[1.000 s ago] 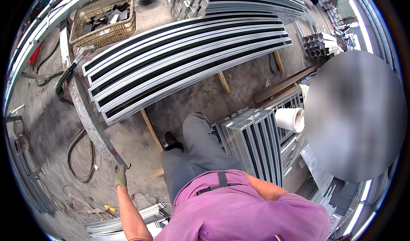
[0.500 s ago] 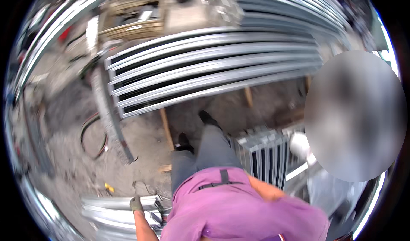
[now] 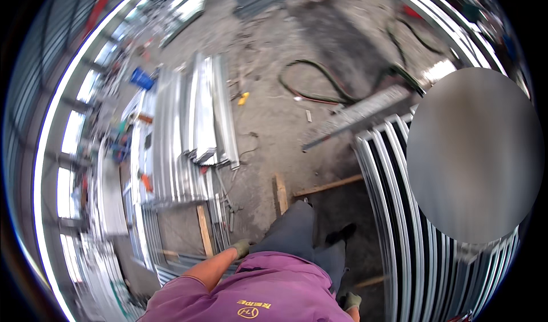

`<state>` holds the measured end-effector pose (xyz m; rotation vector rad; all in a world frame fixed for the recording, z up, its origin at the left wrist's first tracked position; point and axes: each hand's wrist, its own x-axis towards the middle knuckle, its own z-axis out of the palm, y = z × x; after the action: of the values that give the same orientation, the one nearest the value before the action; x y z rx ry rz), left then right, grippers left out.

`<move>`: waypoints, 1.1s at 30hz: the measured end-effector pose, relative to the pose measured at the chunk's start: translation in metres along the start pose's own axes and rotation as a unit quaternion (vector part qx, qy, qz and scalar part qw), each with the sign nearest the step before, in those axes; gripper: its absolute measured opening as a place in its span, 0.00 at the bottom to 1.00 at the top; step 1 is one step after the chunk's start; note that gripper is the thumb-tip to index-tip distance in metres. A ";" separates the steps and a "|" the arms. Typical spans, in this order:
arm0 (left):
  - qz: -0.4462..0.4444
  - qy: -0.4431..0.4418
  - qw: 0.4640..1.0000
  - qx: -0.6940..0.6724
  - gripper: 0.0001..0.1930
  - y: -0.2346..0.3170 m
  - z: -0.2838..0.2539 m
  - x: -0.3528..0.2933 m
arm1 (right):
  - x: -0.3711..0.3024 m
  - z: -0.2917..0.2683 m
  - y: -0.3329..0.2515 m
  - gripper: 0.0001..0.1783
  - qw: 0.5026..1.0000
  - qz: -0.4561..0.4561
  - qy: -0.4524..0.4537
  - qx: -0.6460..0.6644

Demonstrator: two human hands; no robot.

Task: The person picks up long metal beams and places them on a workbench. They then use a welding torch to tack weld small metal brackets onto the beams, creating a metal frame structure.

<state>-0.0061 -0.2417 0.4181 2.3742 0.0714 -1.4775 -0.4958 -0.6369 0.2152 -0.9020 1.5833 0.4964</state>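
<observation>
My left hand (image 3: 242,248), in a grey-green work glove, hangs beside my left thigh. No object shows in it, and its fingers are too blurred to read. Low by my right hip is my gloved right hand (image 3: 351,301), partly cut off by my body, with its fingers not clear. Left of my left hand lies a stack of silver metal profiles (image 3: 169,139), with a few loose channel lengths (image 3: 204,113) on top. Closest to my right hand is a row of long silver bars with dark gaps (image 3: 394,219).
Wooden battens (image 3: 204,230) lie on the floor left of my legs; another batten (image 3: 328,185) lies ahead. Beyond are a grey beam (image 3: 357,116), a looped hose (image 3: 285,82) and a yellow object (image 3: 244,99). A blue container (image 3: 141,79) stands far left. A blurred disc covers the right side.
My view has swung left: the silver bars went from ahead of me to my right. My left hand came off the metal profiles to my side. My right hand has come into view.
</observation>
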 end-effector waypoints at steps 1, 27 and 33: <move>-0.005 0.015 1.000 0.013 0.30 0.008 0.010 -0.004 | -0.002 -0.024 -0.033 0.14 1.000 0.000 -0.014 0.009; -0.180 0.226 0.786 -0.546 0.30 -0.057 -0.003 0.025 | -0.116 0.290 -0.571 0.18 0.804 -0.386 -0.046 -0.449; -0.205 0.313 0.725 -0.579 0.27 -0.073 -0.022 0.034 | -0.065 0.436 -0.633 0.22 0.671 -0.469 -0.064 -0.571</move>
<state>0.0124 -0.1703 0.3783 1.6115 1.3211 -0.3308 0.2715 -0.6814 0.2856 -2.3682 0.3026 0.7399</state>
